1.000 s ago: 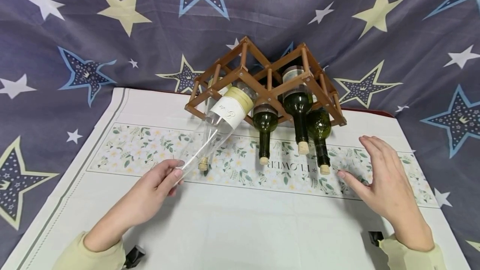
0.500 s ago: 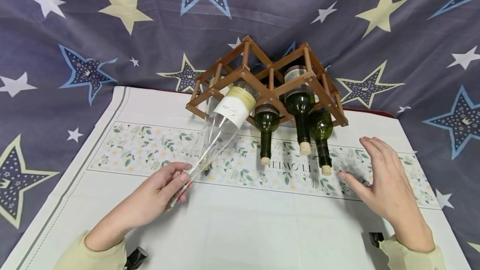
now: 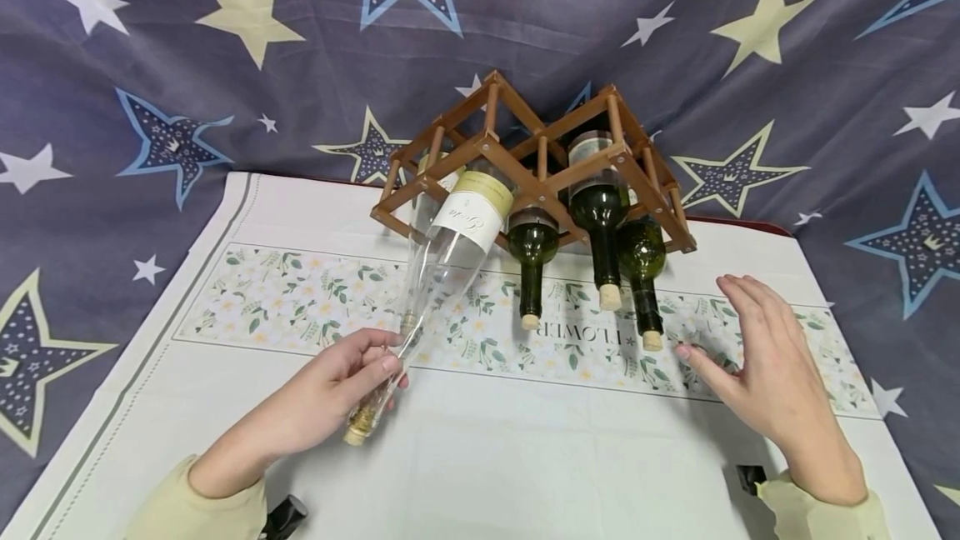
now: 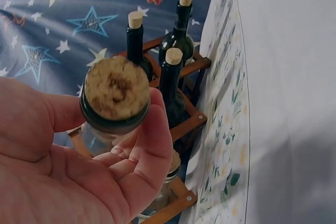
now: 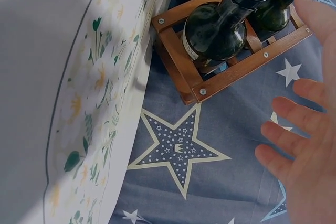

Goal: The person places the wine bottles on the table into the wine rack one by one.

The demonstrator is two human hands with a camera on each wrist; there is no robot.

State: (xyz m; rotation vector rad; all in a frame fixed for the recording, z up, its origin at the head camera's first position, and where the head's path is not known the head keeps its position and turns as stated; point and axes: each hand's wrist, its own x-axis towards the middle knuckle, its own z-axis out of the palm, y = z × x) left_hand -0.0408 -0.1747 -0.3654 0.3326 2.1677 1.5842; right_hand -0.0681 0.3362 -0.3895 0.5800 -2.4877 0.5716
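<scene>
My left hand (image 3: 330,394) pinches the neck of a clear glass wine bottle (image 3: 468,219) with a white and gold label. The bottle slants, its base end in an upper compartment of the wooden wine rack (image 3: 491,140), its corked neck pointing down toward me. In the left wrist view the cork (image 4: 116,88) faces the camera above the curled fingers (image 4: 155,135). My right hand (image 3: 776,365) hovers right of the rack, fingers spread, holding nothing. In the right wrist view its fingers (image 5: 294,121) are apart from the nearest green bottle (image 5: 215,35).
Three green corked bottles lie in the rack's middle and right: a lower one (image 3: 531,240), an upper one (image 3: 597,207) and a far-right one (image 3: 641,252). Another clear bottle (image 3: 422,207) lies lower left, partly behind the held one. A starry curtain (image 3: 300,65) hangs behind the table (image 3: 510,457).
The left hand has moved right and toward me with the bottle's neck, so its corked end now shows below the fingers. The bottle stands steeper. The right hand has stayed nearly still.
</scene>
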